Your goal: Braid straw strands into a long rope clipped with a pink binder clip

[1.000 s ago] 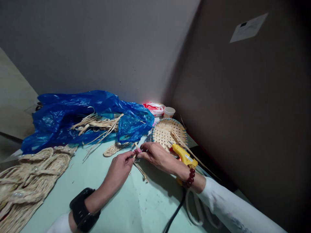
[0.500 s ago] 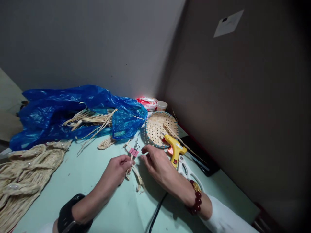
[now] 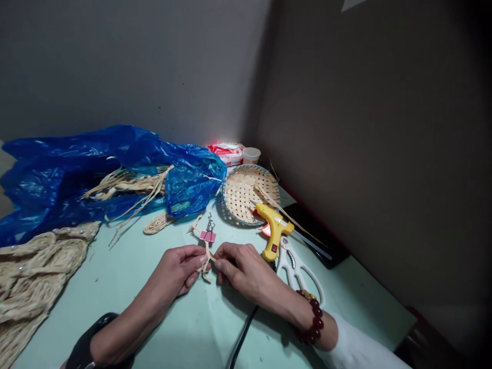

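Pale straw strands [image 3: 208, 250] hang from a pink binder clip [image 3: 207, 236], which lies on the table just beyond my fingertips. My left hand [image 3: 179, 269] is closed, pinching the strands below the clip between thumb and forefinger. From the other side my right hand [image 3: 240, 266] pinches a strand that angles out to the right. Loose strand ends dangle between the two hands. A thin wire or chain [image 3: 210, 219] is at the far side of the clip. The fingertips partly hide where the strands cross.
A yellow glue gun [image 3: 273, 228] leans on a woven bamboo basket [image 3: 242, 197]; white-handled scissors [image 3: 298, 266] lie beside my right wrist. A blue plastic bag [image 3: 130, 141] holds straw at the back left. Braided straw work [image 3: 34, 277] covers the left. A black cord [image 3: 246, 330] runs forward.
My right hand has come down to the strands and now pinches one. It was apart from them before, with fingers loosely curled. The view has shifted slightly.
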A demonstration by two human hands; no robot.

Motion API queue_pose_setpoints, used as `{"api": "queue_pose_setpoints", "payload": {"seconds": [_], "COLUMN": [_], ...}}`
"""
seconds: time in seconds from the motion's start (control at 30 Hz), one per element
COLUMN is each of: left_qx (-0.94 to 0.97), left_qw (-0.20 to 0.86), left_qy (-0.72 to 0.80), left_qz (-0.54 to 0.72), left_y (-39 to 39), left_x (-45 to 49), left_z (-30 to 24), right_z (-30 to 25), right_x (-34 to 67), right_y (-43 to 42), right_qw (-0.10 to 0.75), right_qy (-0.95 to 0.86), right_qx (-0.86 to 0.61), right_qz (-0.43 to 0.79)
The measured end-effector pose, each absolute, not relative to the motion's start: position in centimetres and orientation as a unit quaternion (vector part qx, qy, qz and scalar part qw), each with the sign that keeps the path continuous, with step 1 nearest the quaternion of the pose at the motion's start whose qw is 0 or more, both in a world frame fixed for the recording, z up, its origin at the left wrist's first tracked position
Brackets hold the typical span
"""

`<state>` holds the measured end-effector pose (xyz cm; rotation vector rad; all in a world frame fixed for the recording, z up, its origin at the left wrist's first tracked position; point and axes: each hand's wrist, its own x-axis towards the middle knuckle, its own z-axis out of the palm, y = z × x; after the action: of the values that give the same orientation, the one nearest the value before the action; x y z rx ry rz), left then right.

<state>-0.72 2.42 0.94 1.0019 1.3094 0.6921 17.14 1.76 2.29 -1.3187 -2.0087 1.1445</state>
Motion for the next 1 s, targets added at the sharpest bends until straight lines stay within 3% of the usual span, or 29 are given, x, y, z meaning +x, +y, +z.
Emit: {"api": "queue_pose_setpoints", "payload": {"seconds": [0.37, 0.6, 1.0], "left_qx": [0.536, 0.610, 0.459], "left_qw": [0.542, 0.484, 0.637], "left_qy": [0.571, 0.585, 0.561], "left_qz": [0.306, 0.227, 0.263], "left_y": [2.5, 2.5, 2.2], "left_x": [-0.6, -1.0, -0.3], "left_z": [1.0, 1.2, 1.7], "right_z": [1.0, 1.1, 1.0], "right_x": [16.4, 15.8, 16.0], "right_y": [1.9, 2.1, 2.3], "right_qw": [0.272, 0.289, 0.303], "right_qy": [-0.714, -0.692, -0.678], "right_qx": [-0.517, -0.540, -0.533], "right_qz": [0.386, 0.383, 0.405]}}
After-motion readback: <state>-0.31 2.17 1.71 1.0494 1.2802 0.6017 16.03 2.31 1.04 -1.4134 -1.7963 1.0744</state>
